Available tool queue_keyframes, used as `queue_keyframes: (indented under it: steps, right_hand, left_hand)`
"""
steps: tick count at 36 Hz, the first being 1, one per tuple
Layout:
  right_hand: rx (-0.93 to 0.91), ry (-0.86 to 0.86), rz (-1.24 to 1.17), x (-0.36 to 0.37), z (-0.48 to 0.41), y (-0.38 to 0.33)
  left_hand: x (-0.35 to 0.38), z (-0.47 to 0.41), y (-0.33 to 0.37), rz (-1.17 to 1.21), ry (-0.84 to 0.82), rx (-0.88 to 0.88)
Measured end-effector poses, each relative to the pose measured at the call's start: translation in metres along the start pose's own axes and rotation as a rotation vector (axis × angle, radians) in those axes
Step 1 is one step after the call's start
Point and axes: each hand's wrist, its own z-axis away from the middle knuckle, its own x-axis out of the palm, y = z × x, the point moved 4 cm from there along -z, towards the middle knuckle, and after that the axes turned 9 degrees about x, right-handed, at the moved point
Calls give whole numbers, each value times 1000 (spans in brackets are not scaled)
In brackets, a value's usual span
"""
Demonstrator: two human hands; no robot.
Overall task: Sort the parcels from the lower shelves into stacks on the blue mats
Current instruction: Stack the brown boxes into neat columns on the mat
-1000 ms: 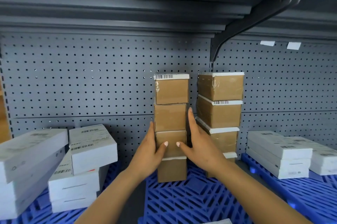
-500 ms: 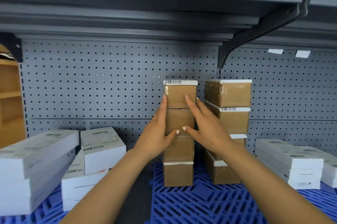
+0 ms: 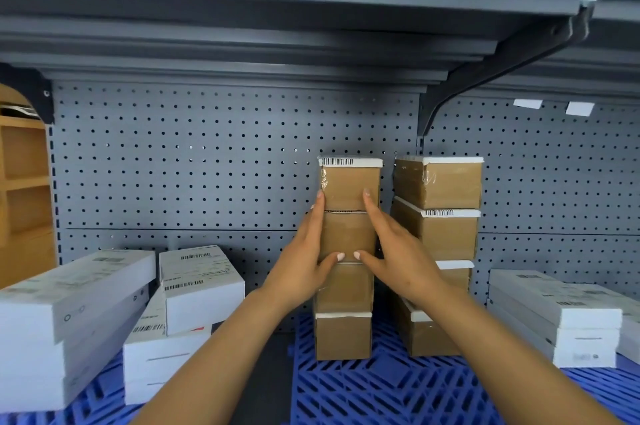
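Frame centre: a four-high stack of brown parcels (image 3: 349, 187) stands upright on a blue mat (image 3: 381, 390), long axis vertical. The left hand (image 3: 304, 263) and right hand (image 3: 396, 256) flank it, straight fingers pressed flat to its sides. A narrow gap separates the neighbouring stack (image 3: 441, 182) at right; there is open room to the left.

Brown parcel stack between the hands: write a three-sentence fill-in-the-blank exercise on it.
1. The left hand and right hand press the sides of the brown stack, which holds ____ parcels.
2. That stack stands on a ____ mat.
3. The barcode label lies on the stack's ____ parcel.

Missing words: four; blue; top.
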Motion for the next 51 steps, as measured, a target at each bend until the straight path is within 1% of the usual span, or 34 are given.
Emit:
queue_keyframes:
  steps: [5, 16, 31, 40, 43, 47, 51]
  right_hand:
    - [13, -49, -64, 5, 6, 2]
    - [-13, -31, -77, 13, 4, 7]
    - [-26, -12, -25, 9, 5, 6]
    - [-24, 18, 13, 8, 13, 7]
    - [-25, -9, 46, 14, 24, 12]
    - [-42, -76, 153, 25, 47, 20]
    - [-41, -150, 188, 42, 63, 28]
  left_hand:
    - [1, 2, 0, 12, 12, 30]
    - [6, 6, -4, -8, 25, 74]
    - [8, 6, -1, -22, 37, 68]
    - [11, 10, -1, -39, 57, 2]
    - [13, 22, -2, -55, 47, -6]
    - [21, 45, -1, -79, 10, 39]
    - [33, 61, -5, -177, -63, 36]
